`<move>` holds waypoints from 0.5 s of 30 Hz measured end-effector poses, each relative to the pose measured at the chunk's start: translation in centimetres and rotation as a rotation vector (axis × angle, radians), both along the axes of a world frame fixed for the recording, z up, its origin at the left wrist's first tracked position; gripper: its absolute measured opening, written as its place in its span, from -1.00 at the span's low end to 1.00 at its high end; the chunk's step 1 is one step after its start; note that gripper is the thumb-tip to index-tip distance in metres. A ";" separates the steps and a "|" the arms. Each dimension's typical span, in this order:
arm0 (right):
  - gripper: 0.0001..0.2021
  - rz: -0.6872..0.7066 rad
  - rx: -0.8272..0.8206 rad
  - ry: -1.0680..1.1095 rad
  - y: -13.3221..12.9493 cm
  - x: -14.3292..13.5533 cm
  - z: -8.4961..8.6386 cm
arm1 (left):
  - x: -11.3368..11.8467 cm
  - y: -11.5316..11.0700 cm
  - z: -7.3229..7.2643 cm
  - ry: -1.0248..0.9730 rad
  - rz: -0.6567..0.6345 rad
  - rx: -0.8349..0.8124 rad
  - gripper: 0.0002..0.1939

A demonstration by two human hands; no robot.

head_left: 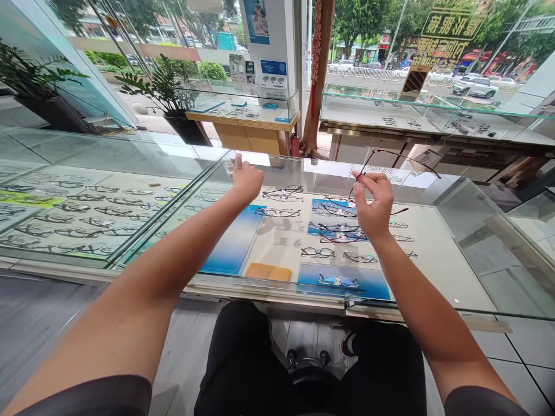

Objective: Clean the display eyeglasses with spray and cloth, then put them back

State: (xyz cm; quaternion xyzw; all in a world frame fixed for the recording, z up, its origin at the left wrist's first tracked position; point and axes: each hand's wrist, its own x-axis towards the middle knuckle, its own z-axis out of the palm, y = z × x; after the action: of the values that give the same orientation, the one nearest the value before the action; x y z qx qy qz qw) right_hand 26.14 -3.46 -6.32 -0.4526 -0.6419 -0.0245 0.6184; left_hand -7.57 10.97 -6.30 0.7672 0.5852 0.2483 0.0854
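Note:
My right hand is raised above the glass counter, with thumb and fingers pinching a pair of eyeglasses. One thin, dark reddish temple sticks out to the right; the hand covers part of the frame. To the left, my left hand is stretched over the counter's far side, fingers curled and mostly turned away. A small pale, see-through shape shows at its fingertips, too unclear to name. Under the glass between my hands lie several eyeglasses, some on blue cards.
The glass display counter spans the space before me, its left section holding rows of eyeglasses. A tan, flat block lies inside near the front. Beyond stand other display cases, a potted plant and a wooden post.

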 end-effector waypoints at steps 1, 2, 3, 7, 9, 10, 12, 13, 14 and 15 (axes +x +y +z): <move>-0.69 0.004 -0.005 -0.002 0.0 0.0 0.0 | 0.0 0.0 -0.1 0.108 0.050 -0.013 -0.72; -0.70 0.008 -0.010 -0.004 0.0 -0.1 0.0 | 0.1 0.0 -0.1 0.196 0.087 -0.031 -0.74; -0.70 0.013 -0.013 -0.006 -0.1 -0.1 0.0 | 0.1 0.1 -0.1 0.259 0.107 -0.051 -0.76; -0.72 0.037 -0.038 -0.018 -0.2 -0.1 0.2 | -0.1 0.2 0.5 0.359 0.109 -0.140 -0.80; -0.75 0.058 -0.061 -0.002 -0.3 -0.1 0.4 | 0.2 -0.1 1.3 0.379 0.134 -0.138 -0.83; -0.76 0.073 -0.072 0.017 -0.4 -0.1 0.5 | 0.6 -0.5 1.8 0.383 0.147 -0.106 -0.82; -0.79 0.120 -0.090 0.065 -0.5 -0.2 0.8 | 2.1 -1.8 2.8 0.318 0.135 0.042 -0.66; -0.79 0.149 -0.102 0.087 -0.5 -0.2 1.0 | 3.2 -2.8 3.4 0.279 0.108 0.117 -0.56; -0.78 0.180 -0.118 0.105 -0.6 -0.1 1.1 | 4.5 -3.9 3.9 0.130 0.029 0.226 -0.49; -0.78 0.213 -0.140 0.120 -0.6 -0.1 1.2 | 5.9 -5.0 4.4 -0.014 -0.070 0.293 -0.42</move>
State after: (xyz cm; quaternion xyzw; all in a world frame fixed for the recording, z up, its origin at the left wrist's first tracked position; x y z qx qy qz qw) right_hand 26.07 -4.03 -5.15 -0.4247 -0.6482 0.1135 0.6218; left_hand -1.71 5.94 -1.91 0.7897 0.5147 0.3334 -0.0149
